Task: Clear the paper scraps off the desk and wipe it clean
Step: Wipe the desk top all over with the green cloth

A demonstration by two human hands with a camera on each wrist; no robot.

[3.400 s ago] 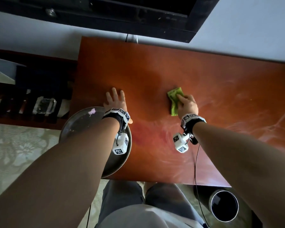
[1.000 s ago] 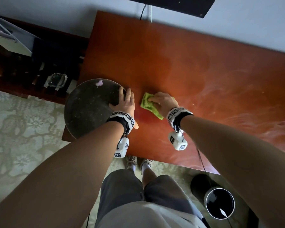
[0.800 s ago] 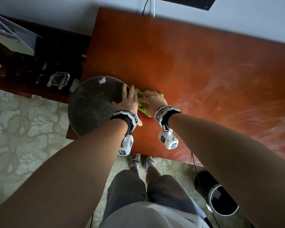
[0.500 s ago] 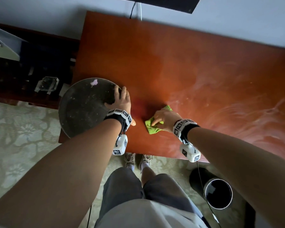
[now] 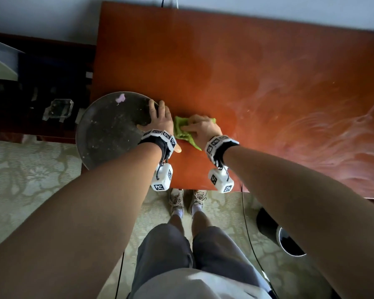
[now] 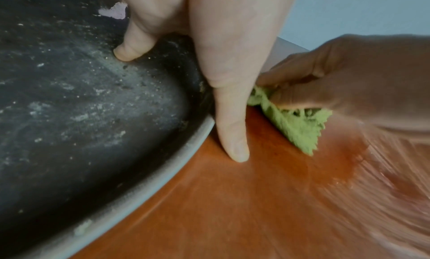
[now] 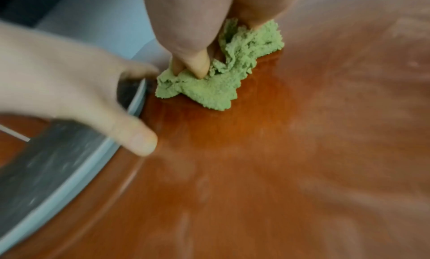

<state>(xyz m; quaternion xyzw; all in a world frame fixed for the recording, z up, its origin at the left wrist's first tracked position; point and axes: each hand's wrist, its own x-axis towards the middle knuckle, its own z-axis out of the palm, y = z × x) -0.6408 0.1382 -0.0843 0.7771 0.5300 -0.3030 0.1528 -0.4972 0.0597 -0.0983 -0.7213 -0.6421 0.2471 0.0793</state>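
The red-brown desk [image 5: 235, 67] shows pale wipe streaks. A dark round tray [image 5: 108, 130] hangs over its left edge, with a pink paper scrap [image 5: 120, 98] at the far side and fine crumbs inside. My left hand [image 5: 159, 113] grips the tray's right rim [image 6: 195, 143], one finger inside and the thumb [image 6: 232, 134] outside on the desk. My right hand [image 5: 200, 128] clutches a bunched green cloth [image 5: 181, 131] against the desk right beside the tray. Its fingertips [image 7: 197, 64] dig into the cloth [image 7: 221, 86].
A black waste bin [image 5: 289, 242] stands on the patterned carpet at the lower right, under my right forearm. A dark low shelf with a glass ashtray [image 5: 58, 108] lies left of the desk. A cable [image 5: 245, 212] hangs off the front edge.
My right hand has swept the cloth from near the front edge back to the left, up against the tray rim. The left hand keeps its hold on the tray.
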